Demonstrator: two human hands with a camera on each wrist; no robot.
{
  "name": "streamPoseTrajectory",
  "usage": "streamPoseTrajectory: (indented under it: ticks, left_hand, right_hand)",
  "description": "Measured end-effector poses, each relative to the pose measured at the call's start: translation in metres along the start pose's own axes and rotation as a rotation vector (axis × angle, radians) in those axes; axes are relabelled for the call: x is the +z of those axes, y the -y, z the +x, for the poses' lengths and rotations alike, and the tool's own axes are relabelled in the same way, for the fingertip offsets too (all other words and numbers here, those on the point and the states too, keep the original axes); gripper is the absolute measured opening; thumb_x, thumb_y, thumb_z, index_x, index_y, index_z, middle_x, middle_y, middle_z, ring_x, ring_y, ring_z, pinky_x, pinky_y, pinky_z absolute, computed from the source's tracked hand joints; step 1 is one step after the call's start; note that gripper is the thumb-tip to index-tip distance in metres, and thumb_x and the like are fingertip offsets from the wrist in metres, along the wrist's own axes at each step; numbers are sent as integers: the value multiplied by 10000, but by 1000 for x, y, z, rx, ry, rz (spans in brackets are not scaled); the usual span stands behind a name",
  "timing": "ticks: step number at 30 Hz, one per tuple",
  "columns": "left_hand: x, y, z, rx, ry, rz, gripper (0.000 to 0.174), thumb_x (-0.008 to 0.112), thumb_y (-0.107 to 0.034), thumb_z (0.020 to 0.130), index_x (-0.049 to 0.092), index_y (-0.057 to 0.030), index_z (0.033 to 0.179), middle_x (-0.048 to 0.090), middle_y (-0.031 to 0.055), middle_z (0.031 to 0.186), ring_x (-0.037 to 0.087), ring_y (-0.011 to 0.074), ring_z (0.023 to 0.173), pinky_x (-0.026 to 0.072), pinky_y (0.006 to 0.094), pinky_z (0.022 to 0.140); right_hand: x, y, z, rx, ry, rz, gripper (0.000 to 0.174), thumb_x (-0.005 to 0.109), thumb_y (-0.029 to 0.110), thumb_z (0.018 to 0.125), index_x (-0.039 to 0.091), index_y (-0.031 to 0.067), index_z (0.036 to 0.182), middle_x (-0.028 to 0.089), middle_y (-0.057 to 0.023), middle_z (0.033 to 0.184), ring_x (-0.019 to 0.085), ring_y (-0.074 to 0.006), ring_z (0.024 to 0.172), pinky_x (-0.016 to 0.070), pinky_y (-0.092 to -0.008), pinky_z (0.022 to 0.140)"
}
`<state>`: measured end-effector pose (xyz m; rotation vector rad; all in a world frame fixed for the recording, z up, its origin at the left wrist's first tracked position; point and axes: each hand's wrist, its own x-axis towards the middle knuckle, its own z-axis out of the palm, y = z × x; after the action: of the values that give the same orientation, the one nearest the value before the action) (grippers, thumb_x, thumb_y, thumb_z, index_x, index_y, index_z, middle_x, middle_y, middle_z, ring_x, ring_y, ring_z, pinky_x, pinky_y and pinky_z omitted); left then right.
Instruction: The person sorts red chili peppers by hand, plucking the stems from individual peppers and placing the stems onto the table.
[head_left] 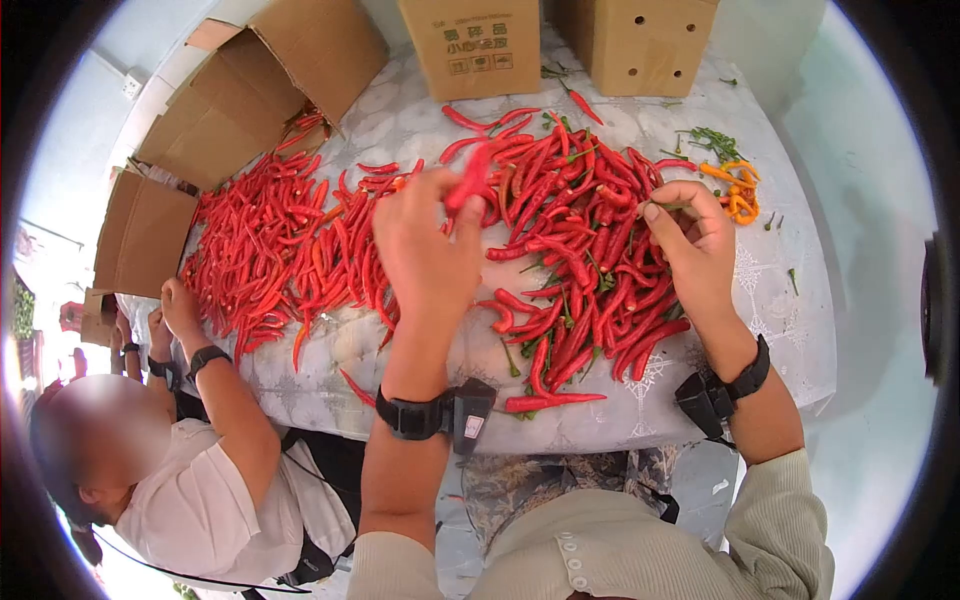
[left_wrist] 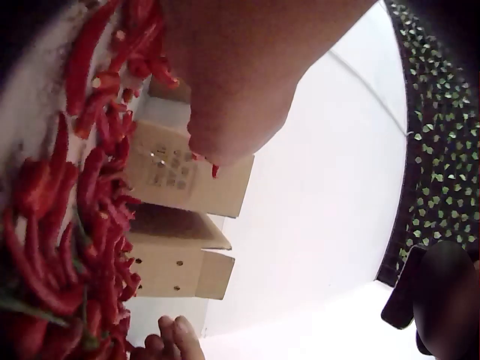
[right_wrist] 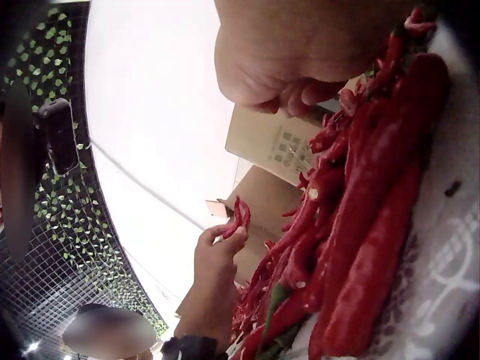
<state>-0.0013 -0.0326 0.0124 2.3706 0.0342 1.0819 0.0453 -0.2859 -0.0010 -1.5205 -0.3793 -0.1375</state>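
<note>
My left hand (head_left: 425, 250) is raised over the left side of the pepper heap, a red chili pepper (head_left: 470, 178) held between thumb and fingers. The right wrist view shows that same pepper (right_wrist: 238, 217) curving up out of the left hand (right_wrist: 214, 259). At the heap's right edge, my right hand (head_left: 695, 245) pinches a green pepper stem (head_left: 672, 206) between thumb and forefinger. Beneath and between the hands lies the heap of red chili peppers (head_left: 600, 250), some with green stems on. One loose chili (head_left: 555, 402) lies near the front edge.
A wider spread of red chilies (head_left: 270, 240) covers the left of the table (head_left: 790, 340). Orange peppers (head_left: 738, 190) and plucked green stems (head_left: 712, 142) lie at right. Cardboard boxes (head_left: 475, 50) stand behind, with an open carton (head_left: 225, 110) at left. Another person (head_left: 210, 480) sits at left.
</note>
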Motion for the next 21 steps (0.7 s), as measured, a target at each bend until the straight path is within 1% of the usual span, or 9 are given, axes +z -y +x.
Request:
streamPoseTrajectory:
  ticks: [1, 4, 7, 10, 13, 16, 17, 20, 21]
  left_hand:
    - [-3, 5, 2, -53, -71, 46, 265, 742, -120, 757, 623, -88, 992, 641, 99, 907, 570, 313, 887, 414, 441, 833]
    - [-21, 21, 8, -93, -243, 323, 320, 744, -122, 751, 633, -88, 1049, 634, 97, 908, 570, 308, 916, 413, 440, 847]
    - [-31, 27, 8, -10, -390, 615, 344, 770, -149, 725, 673, -91, 1050, 631, 92, 891, 575, 307, 913, 412, 441, 874]
    - [-29, 30, 8, 48, -130, 315, 345, 813, -194, 683, 716, -114, 1004, 627, 87, 977, 564, 299, 964, 410, 434, 910]
    - [-18, 11, 2, 24, 319, 23, 316, 842, -232, 650, 737, -138, 933, 599, 69, 1050, 536, 291, 1033, 407, 433, 926]
    - [-9, -8, -9, 102, 465, 126, 347, 855, -254, 637, 728, -127, 933, 580, 63, 1021, 533, 293, 1025, 432, 422, 885]
    - [-5, -6, -11, 107, 448, 130, 347, 855, -253, 628, 726, -125, 923, 563, 58, 947, 536, 291, 981, 433, 416, 879]
    - [-6, -6, -11, 119, 499, 223, 348, 859, -261, 624, 716, -124, 910, 561, 61, 948, 535, 292, 980, 429, 413, 874]
    - [-6, -6, -11, 118, 504, 206, 337, 857, -259, 627, 713, -123, 900, 560, 62, 946, 535, 292, 979, 428, 413, 870]
  right_hand:
    - [2, 2, 0, -10, -17, -18, 129, 660, 28, 905, 632, 28, 1031, 634, 28, 903, 568, -28, 789, 455, -193, 687]
    - [3, 6, 1, -8, -37, -59, 154, 647, 33, 913, 646, 21, 1067, 644, 19, 913, 574, -38, 799, 463, -201, 698]
    - [0, 3, -1, 28, -22, -66, 159, 641, 39, 917, 658, 18, 1074, 647, 17, 917, 577, -40, 805, 464, -203, 706]
    - [1, 2, 0, 15, -30, -83, 145, 643, 43, 915, 665, 19, 1056, 646, 22, 913, 573, -35, 802, 456, -196, 706]
    - [-1, -1, 0, 9, -29, -79, 143, 644, 45, 913, 667, 20, 1052, 641, 28, 903, 564, -31, 792, 448, -192, 701]
    - [-1, -2, 1, 5, -24, -66, 141, 645, 45, 911, 666, 22, 1049, 634, 33, 889, 554, -27, 780, 441, -190, 690]
    - [-1, -2, 1, 3, -23, -63, 140, 645, 45, 911, 666, 23, 1048, 632, 34, 884, 550, -26, 775, 439, -190, 686]
    - [0, -2, 1, 10, -17, -38, 133, 647, 44, 910, 666, 27, 1041, 623, 41, 861, 538, -19, 755, 429, -187, 669]
    - [0, -2, 1, 13, -13, -29, 130, 647, 44, 910, 665, 29, 1038, 620, 44, 853, 534, -16, 748, 425, -185, 663]
